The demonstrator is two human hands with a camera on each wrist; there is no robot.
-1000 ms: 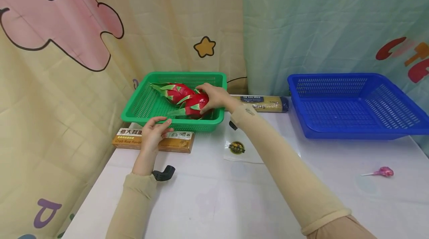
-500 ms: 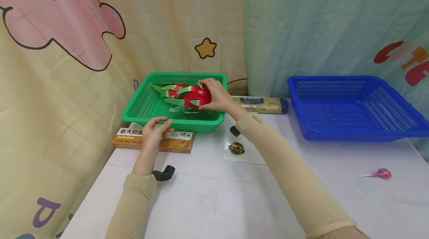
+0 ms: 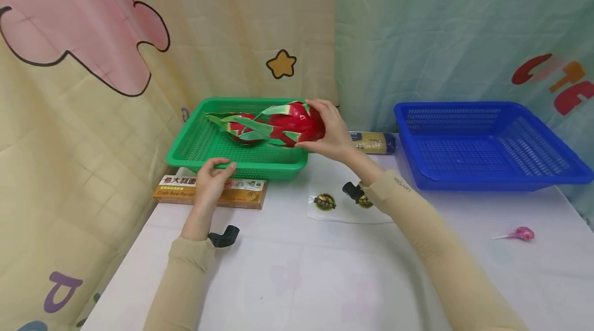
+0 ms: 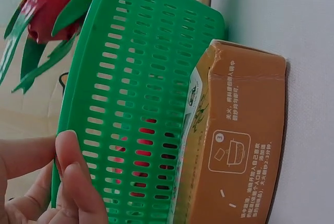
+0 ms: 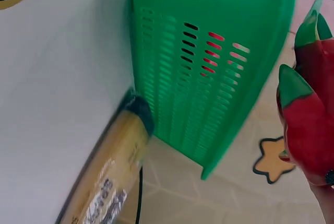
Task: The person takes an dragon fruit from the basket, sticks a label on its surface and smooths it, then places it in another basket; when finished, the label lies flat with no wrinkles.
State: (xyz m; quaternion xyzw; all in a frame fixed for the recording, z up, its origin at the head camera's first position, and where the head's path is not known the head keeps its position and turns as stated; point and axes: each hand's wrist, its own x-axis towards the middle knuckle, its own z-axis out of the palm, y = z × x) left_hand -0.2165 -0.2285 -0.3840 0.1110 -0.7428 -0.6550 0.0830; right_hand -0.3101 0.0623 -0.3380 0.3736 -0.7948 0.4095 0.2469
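One red dragon fruit (image 3: 301, 123) with green leafy scales is gripped at its right end by my right hand (image 3: 330, 132), raised above the right rim of the green basket (image 3: 278, 171). A second dragon fruit (image 3: 241, 132) lies inside the basket, partly hidden behind the held one's leaves. My left hand (image 3: 212, 179) pinches the front rim of the basket between thumb and fingers, as the left wrist view also shows. In the right wrist view the held dragon fruit (image 5: 308, 119) is clear of the basket wall.
A brown box (image 3: 241, 198) lies against the basket's front. Behind my right hand is a pack of spaghetti (image 3: 373, 143). A blue basket (image 3: 464, 179) stands at the right, a lollipop (image 3: 523, 233) lies in front of it, and a clear bag (image 3: 320, 212) lies mid-table.
My right hand has lifted the dragon fruit up out of the green basket and moved it right, towards the rim. The left hand stays at the basket's front rim.
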